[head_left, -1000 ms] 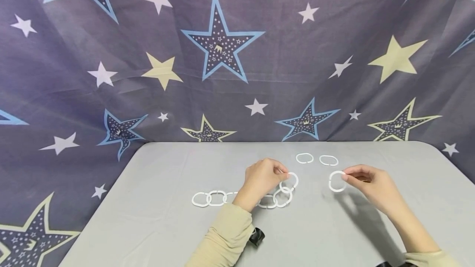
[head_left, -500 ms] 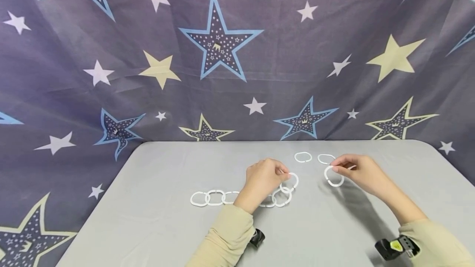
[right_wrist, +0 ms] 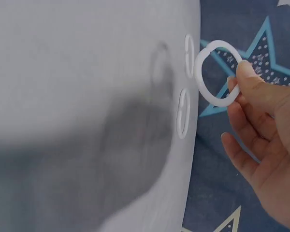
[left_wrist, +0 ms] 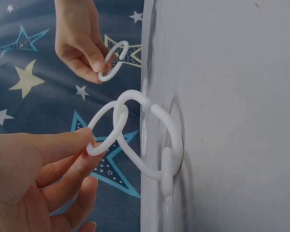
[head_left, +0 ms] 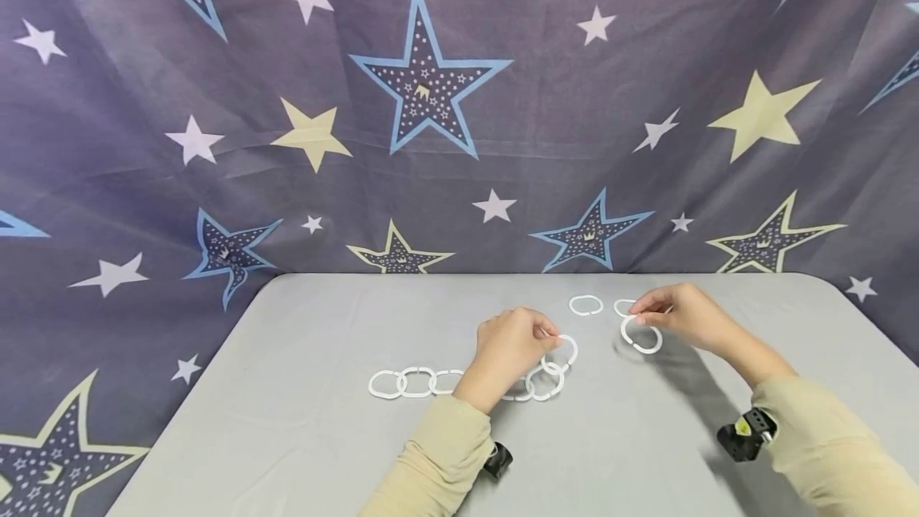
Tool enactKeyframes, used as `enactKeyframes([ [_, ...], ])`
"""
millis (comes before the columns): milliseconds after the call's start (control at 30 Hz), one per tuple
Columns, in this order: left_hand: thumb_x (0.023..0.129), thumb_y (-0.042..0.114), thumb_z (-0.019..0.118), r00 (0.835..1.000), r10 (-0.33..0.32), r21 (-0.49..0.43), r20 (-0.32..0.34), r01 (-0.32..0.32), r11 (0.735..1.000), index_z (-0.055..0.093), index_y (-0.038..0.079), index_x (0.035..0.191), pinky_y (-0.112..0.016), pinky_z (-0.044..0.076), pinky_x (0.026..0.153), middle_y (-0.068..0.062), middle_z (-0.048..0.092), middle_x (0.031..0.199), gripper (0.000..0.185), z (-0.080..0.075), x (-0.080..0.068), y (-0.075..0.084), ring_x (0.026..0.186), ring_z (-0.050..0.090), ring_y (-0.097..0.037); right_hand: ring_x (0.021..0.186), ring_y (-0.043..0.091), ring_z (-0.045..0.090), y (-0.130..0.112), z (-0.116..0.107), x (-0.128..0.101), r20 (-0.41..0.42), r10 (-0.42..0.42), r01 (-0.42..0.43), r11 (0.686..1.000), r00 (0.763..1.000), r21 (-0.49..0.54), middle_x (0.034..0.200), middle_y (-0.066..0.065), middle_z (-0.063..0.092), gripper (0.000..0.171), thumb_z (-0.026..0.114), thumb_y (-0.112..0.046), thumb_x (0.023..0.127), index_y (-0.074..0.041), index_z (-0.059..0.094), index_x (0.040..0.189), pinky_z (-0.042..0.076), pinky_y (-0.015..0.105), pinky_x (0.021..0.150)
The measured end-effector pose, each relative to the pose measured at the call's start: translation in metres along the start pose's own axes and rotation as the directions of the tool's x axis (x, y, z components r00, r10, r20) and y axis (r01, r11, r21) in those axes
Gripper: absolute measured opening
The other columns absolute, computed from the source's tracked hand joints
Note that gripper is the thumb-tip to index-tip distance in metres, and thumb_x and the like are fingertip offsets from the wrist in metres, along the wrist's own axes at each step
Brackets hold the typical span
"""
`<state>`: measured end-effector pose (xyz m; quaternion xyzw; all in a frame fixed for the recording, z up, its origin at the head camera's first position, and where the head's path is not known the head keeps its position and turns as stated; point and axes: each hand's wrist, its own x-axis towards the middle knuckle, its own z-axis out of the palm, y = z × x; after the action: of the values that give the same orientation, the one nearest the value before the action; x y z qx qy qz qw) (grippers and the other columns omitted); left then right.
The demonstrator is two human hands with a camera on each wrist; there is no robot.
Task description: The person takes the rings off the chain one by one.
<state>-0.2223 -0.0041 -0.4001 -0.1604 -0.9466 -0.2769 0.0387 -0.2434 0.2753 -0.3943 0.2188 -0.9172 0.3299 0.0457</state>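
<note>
A chain of white plastic links (head_left: 416, 382) lies across the middle of the table, partly hidden behind my left forearm. My left hand (head_left: 508, 345) pinches its right end link (left_wrist: 100, 126) between thumb and forefinger, lifted so that it hangs into the neighbouring link (left_wrist: 174, 130). To the right, my right hand (head_left: 685, 316) pinches a single loose white link (right_wrist: 201, 77) by its edge, held above the table. That link has a small gap in its ring. It is apart from the chain.
Two more loose white links lie near the back of the grey table (head_left: 287, 453): one link (head_left: 586, 305), and another link (head_left: 623, 307) partly covered by my right fingers in the head view. A star-patterned cloth (head_left: 445, 182) hangs behind the table's far edge.
My right hand has moved left and away from me, carrying its link closer to the loose links at the back. The left hand has stayed in place on the chain's end link.
</note>
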Motion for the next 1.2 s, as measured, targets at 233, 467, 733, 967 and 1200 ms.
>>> enactKeyframes([
  [233,0.084,0.039,0.077,1.000,0.002,0.000,0.004,-0.002,1.000,0.077,0.033,0.086,-0.029,0.043,0.069,0.024,0.065,0.072,0.006,0.000,-0.001,-0.001,0.071,0.059,-0.002,0.067,0.003,0.056,0.011,0.004,0.009,0.034,-0.012,0.013,1.000,0.999,-0.025,0.077,0.003,0.072,0.003,0.076,0.000,0.081,0.000,0.074,0.084,0.048,0.025,0.064],
  [467,0.084,0.038,0.078,1.000,0.001,-0.002,-0.001,-0.001,1.000,0.077,0.032,0.086,-0.030,0.043,0.069,0.022,0.064,0.072,0.006,0.001,-0.001,-0.002,0.070,0.058,-0.002,0.065,0.004,0.053,0.022,0.014,0.014,0.049,0.013,-0.011,0.999,0.999,-0.038,0.076,0.000,0.070,0.003,0.076,-0.003,0.082,-0.003,0.073,0.082,0.045,0.025,0.062],
  [733,0.084,0.036,0.079,1.000,0.003,0.000,-0.004,-0.003,1.000,0.077,0.032,0.086,-0.029,0.042,0.068,0.023,0.064,0.071,0.005,0.002,-0.002,-0.001,0.068,0.057,-0.001,0.066,0.007,0.051,0.028,0.025,0.013,0.064,0.033,-0.028,0.997,0.997,-0.079,0.076,-0.004,0.069,0.004,0.077,-0.009,0.083,-0.006,0.074,0.083,0.044,0.027,0.062],
  [967,0.083,0.036,0.079,0.999,0.018,0.009,-0.026,-0.018,1.000,0.078,0.032,0.087,-0.027,0.042,0.066,0.024,0.064,0.071,0.005,0.002,0.000,-0.002,0.068,0.056,0.000,0.066,0.006,0.052,0.030,0.027,0.013,0.057,0.034,-0.027,0.992,0.998,-0.121,0.076,-0.004,0.069,0.004,0.077,-0.011,0.084,-0.008,0.075,0.083,0.045,0.028,0.062],
  [1200,0.083,0.037,0.079,1.000,0.017,0.009,-0.025,-0.017,1.000,0.077,0.033,0.085,-0.027,0.041,0.066,0.024,0.063,0.070,0.005,0.001,0.000,0.000,0.067,0.055,0.001,0.067,0.007,0.052,0.031,0.024,0.011,0.063,0.051,-0.044,0.993,0.997,-0.110,0.079,-0.003,0.070,0.006,0.075,-0.004,0.084,-0.010,0.076,0.085,0.045,0.028,0.062],
])
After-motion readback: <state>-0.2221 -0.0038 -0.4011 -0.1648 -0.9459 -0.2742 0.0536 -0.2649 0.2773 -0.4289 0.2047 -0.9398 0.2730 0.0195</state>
